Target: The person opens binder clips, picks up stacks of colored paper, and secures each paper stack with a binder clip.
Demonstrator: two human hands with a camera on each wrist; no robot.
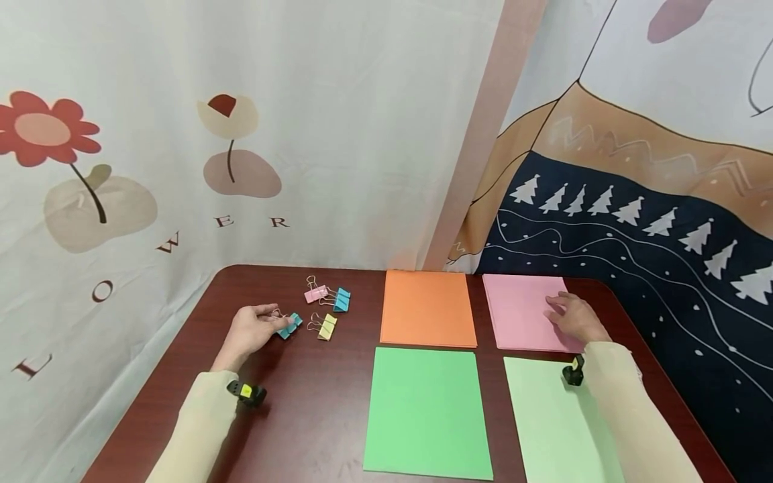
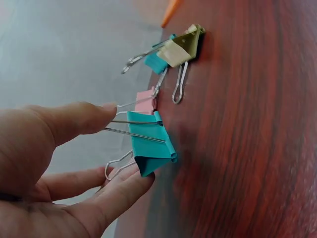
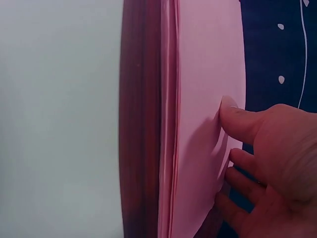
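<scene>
My left hand (image 1: 252,330) pinches a teal binder clip (image 2: 148,141) between thumb and fingers, the thumb at one of its wire handles. Just beyond it on the table lie a pink binder clip (image 1: 315,294), a blue binder clip (image 1: 341,300) and a yellow binder clip (image 1: 327,327). Over at the far right, my right hand (image 1: 576,318) is at the right edge of a stack of pink paper (image 1: 522,312). Its thumb overlaps the top sheet, while loosely bent fingers reach along the edge in the right wrist view.
Orange paper (image 1: 429,308) lies left of the pink stack. Green paper (image 1: 429,412) is in front of it, and pale green paper (image 1: 552,429) lies partly under the right forearm. The dark red table (image 1: 302,416) meets printed curtains (image 1: 350,134) at the back.
</scene>
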